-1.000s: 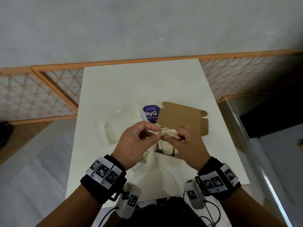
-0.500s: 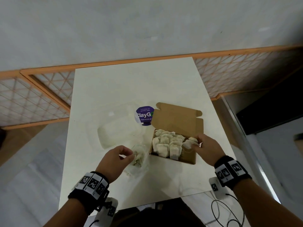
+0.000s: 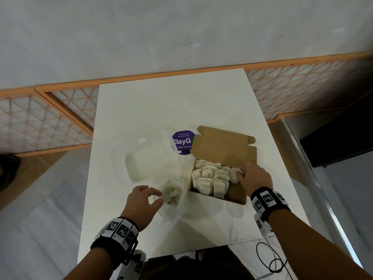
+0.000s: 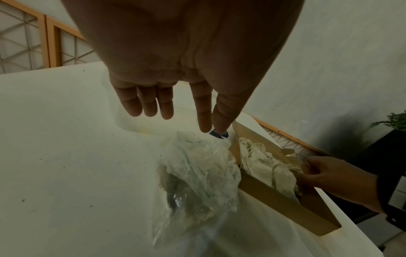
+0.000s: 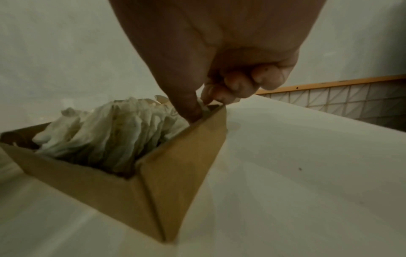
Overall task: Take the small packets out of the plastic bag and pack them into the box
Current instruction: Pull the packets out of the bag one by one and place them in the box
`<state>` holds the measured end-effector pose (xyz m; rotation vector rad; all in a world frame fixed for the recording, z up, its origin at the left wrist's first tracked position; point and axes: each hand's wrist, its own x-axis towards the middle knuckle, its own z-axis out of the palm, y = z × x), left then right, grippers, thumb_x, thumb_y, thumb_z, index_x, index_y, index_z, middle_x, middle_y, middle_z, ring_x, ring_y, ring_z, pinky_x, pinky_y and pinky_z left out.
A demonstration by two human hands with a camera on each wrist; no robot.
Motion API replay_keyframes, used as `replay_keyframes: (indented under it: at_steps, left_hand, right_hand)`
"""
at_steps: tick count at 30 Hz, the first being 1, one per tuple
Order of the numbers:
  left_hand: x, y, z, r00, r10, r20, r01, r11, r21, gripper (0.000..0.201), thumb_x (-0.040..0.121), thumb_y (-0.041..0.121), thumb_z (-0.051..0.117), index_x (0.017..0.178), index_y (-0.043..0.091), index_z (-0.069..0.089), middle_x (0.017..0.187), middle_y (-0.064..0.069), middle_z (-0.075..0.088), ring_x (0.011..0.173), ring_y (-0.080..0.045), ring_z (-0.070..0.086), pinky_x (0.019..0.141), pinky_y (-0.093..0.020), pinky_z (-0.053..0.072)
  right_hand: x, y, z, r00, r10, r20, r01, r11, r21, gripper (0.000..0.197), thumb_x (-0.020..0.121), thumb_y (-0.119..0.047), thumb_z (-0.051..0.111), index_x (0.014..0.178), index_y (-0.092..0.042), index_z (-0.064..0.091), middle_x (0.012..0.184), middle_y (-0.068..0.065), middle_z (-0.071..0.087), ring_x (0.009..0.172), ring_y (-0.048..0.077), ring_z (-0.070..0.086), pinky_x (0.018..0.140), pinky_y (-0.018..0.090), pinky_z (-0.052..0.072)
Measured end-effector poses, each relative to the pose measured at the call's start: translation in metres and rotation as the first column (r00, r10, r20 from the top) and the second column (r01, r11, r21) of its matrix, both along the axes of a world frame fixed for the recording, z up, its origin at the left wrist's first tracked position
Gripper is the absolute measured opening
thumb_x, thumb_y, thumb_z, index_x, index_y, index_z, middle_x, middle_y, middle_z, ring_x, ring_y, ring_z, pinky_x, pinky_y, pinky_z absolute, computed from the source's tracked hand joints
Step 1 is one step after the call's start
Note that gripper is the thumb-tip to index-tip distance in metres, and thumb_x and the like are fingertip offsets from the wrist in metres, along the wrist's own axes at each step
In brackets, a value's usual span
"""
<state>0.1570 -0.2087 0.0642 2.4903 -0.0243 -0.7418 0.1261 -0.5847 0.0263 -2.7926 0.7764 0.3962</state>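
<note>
The brown cardboard box (image 3: 236, 196) lies open on the white table, its lid (image 3: 224, 146) folded back. Several white packets (image 3: 210, 176) stand packed in it. My right hand (image 3: 240, 174) is at the box's far right corner. In the right wrist view its thumb and forefinger pinch a white packet (image 5: 203, 104) just inside the box wall (image 5: 175, 173). The clear plastic bag (image 3: 173, 197) lies left of the box with a few packets showing inside. My left hand (image 3: 159, 197) hovers at the bag's left edge, fingers (image 4: 149, 104) straight and holding nothing above the bag (image 4: 197, 182).
A clear plastic clamshell tray (image 3: 149, 164) sits left of the box, and a round purple sticker (image 3: 182, 142) lies behind it. The table's near edge (image 3: 201, 251) is close to my body. A black cable (image 3: 270, 257) loops on the floor at the right.
My hands have parted from above the box. The left one lowered the bag to the table and let it go. The right one carried a packet into the box's far right corner.
</note>
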Motion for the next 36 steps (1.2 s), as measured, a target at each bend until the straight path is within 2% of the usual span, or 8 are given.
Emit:
replay_keyframes:
  at_steps: [5, 9, 14, 18, 21, 26, 30, 36]
  left_hand:
    - [-0.002, -0.001, -0.007, 0.997, -0.021, -0.079, 0.022, 1.0, 0.004, 0.028, 0.096, 0.042, 0.067, 0.123, 0.036, 0.068, 0.145, 0.002, 0.048, 0.137, -0.017, 0.049, 0.113, -0.029, 0.036]
    - [-0.003, -0.001, -0.01, 0.99, -0.067, -0.127, 0.067, 0.998, -0.002, 0.038, 0.099, 0.043, 0.062, 0.133, 0.027, 0.066, 0.142, 0.003, 0.053, 0.119, -0.013, 0.061, 0.102, -0.025, 0.045]
    - [-0.006, -0.001, -0.013, 0.992, -0.026, -0.124, 0.025, 1.0, -0.006, 0.04, 0.099, 0.041, 0.064, 0.133, 0.019, 0.067, 0.138, 0.003, 0.057, 0.109, -0.009, 0.064, 0.09, -0.02, 0.043]
    - [-0.014, 0.001, -0.013, 0.998, -0.035, -0.046, 0.034, 0.999, -0.035, 0.038, 0.099, 0.034, 0.066, 0.133, 0.019, 0.066, 0.138, 0.007, 0.056, 0.107, -0.008, 0.065, 0.092, -0.02, 0.048]
    - [-0.019, 0.002, -0.014, 0.998, -0.062, -0.018, 0.061, 0.997, -0.051, 0.042, 0.099, 0.033, 0.066, 0.138, 0.019, 0.064, 0.14, 0.01, 0.053, 0.108, -0.008, 0.066, 0.095, -0.021, 0.05]
    - [-0.023, 0.002, -0.014, 0.991, -0.133, 0.025, 0.135, 0.986, -0.095, 0.041, 0.098, 0.029, 0.065, 0.138, 0.02, 0.063, 0.139, 0.009, 0.052, 0.107, -0.009, 0.066, 0.098, -0.025, 0.052]
    - [-0.02, 0.002, -0.011, 0.989, -0.142, 0.032, 0.145, 0.982, -0.124, 0.04, 0.099, 0.031, 0.064, 0.138, 0.02, 0.063, 0.14, 0.01, 0.05, 0.109, -0.009, 0.065, 0.1, -0.025, 0.051]
    - [-0.012, 0.008, -0.011, 0.996, -0.09, -0.002, 0.09, 0.99, -0.113, 0.046, 0.099, 0.032, 0.066, 0.142, 0.015, 0.059, 0.143, 0.007, 0.048, 0.113, -0.011, 0.065, 0.096, -0.02, 0.048]
  right_hand:
    - [0.0, 0.01, 0.013, 0.998, -0.025, 0.061, 0.025, 1.0, -0.006, 0.025, 0.095, -0.042, 0.058, 0.099, -0.018, 0.054, 0.093, 0.005, 0.066, 0.082, 0.028, 0.064, 0.074, 0.038, 0.054]
    - [0.002, 0.053, 0.042, 0.968, 0.125, 0.219, -0.161, 0.975, 0.153, 0.016, 0.097, -0.039, 0.061, 0.1, -0.023, 0.058, 0.096, -0.003, 0.06, 0.085, 0.02, 0.06, 0.074, 0.036, 0.053]
    - [0.011, 0.14, 0.045, 0.795, 0.543, 0.271, -0.607, 0.715, 0.349, 0.019, 0.103, -0.03, 0.051, 0.105, -0.023, 0.068, 0.104, -0.003, 0.062, 0.09, 0.019, 0.06, 0.079, 0.038, 0.053]
    - [0.026, 0.185, 0.01, 0.677, 0.735, 0.027, -0.718, 0.652, 0.243, 0.025, 0.103, -0.023, 0.049, 0.121, -0.021, 0.067, 0.116, 0.004, 0.059, 0.096, 0.028, 0.066, 0.081, 0.042, 0.057]
    - [0.03, 0.198, -0.006, 0.659, 0.748, -0.083, -0.726, 0.661, 0.192, 0.024, 0.1, -0.023, 0.055, 0.123, -0.022, 0.063, 0.12, 0.006, 0.055, 0.097, 0.031, 0.067, 0.079, 0.04, 0.056]
    - [0.025, 0.204, -0.014, 0.631, 0.771, -0.082, -0.759, 0.636, 0.139, 0.024, 0.101, -0.034, 0.057, 0.119, -0.02, 0.067, 0.119, 0.008, 0.05, 0.092, 0.029, 0.065, 0.074, 0.039, 0.055]
    - [0.018, 0.202, -0.017, 0.653, 0.756, -0.038, -0.75, 0.654, 0.098, 0.025, 0.105, -0.031, 0.051, 0.115, -0.023, 0.072, 0.114, 0.007, 0.056, 0.092, 0.028, 0.064, 0.074, 0.037, 0.045]
    - [0.015, 0.195, 0.01, 0.754, 0.65, 0.096, -0.654, 0.727, 0.212, 0.018, 0.103, -0.031, 0.053, 0.11, -0.018, 0.064, 0.114, 0.005, 0.06, 0.099, 0.029, 0.063, 0.082, 0.039, 0.047]
